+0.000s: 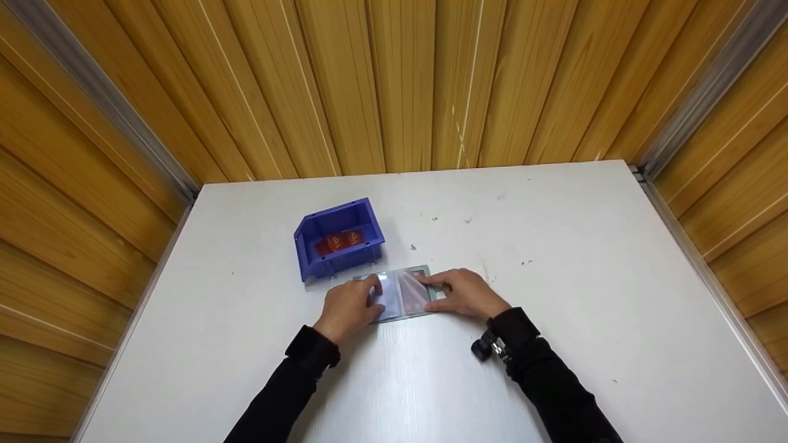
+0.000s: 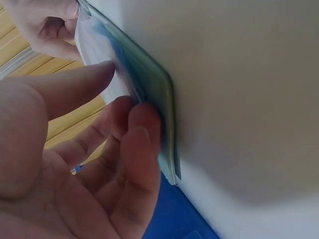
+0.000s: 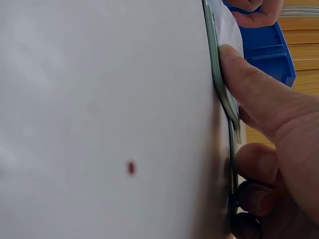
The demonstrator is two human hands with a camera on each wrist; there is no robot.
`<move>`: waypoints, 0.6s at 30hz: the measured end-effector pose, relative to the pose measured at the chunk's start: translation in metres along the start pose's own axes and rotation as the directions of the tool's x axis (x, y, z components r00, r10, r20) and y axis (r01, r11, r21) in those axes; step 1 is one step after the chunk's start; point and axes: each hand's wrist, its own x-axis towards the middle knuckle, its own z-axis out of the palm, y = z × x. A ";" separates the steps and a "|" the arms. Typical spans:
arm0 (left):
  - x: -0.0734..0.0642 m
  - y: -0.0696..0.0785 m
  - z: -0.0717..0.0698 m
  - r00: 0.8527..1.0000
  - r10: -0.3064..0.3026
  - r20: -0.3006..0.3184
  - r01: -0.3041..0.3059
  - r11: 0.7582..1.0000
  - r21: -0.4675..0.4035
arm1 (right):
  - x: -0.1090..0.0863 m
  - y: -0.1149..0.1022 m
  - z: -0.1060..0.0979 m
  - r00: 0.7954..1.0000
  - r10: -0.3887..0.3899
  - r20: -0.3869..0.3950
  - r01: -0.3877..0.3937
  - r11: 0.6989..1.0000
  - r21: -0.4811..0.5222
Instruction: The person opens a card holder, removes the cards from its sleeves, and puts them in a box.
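Note:
A card holder [image 1: 390, 296] with clear plastic sleeves and a greenish cover [image 2: 160, 94] lies spread flat on the white table. My left hand [image 1: 351, 306] grips its left side. In the left wrist view the thumb lies on the clear sleeves and the curled fingers are at their edge. At the right side my right hand [image 1: 466, 293] pinches the holder, its thumb [image 3: 249, 82] along the near edge and the other fingers around the far right corner. A reddish card shows through the right sleeve [image 1: 414, 294].
Just behind the holder, to the left, stands a blue plastic bin [image 1: 352, 261] with red cards [image 1: 340, 242] inside. Wood-look panels [image 1: 406, 86] wall the table's back and sides. A black wrist camera [image 1: 482, 349] hangs beside the right wrist.

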 end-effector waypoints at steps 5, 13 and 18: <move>0.000 -0.001 0.000 1.000 -0.001 0.018 0.002 1.000 -0.015 | 0.000 -0.004 0.001 0.999 -0.019 -0.041 0.023 0.997 0.080; 0.001 -0.002 -0.004 0.999 -0.044 -0.001 0.044 0.998 -0.043 | -0.001 -0.012 0.003 0.996 -0.084 -0.020 0.086 0.971 0.221; 0.004 0.000 -0.007 0.989 -0.113 -0.094 0.107 0.992 -0.074 | 0.001 -0.021 0.007 0.992 -0.127 0.017 0.121 0.970 0.210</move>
